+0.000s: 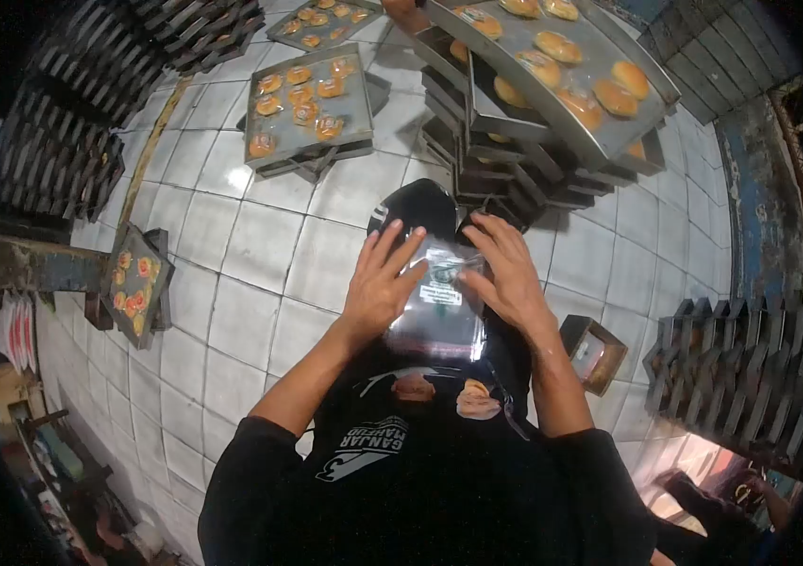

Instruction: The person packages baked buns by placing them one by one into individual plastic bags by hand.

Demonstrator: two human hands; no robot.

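A stack of clear plastic bags (pixel 439 325) with a white printed label lies across my lap. On its left side rests my left hand (pixel 384 288), fingers spread and flat against the plastic. My right hand (pixel 510 274) touches the upper right part of the bags, its fingers also apart and the thumb near the label. Neither hand is closed around anything. I cannot tell how many bags are in the stack.
Stacked metal trays with buns (pixel 562 66) stand ahead right. More buns fill a tray (pixel 310 104) ahead left, and topped ones a tray (pixel 135 283) at left. A small box (pixel 593 354) sits right, near stacked dark trays (pixel 741 377). Another person (pixel 718 500) is at lower right.
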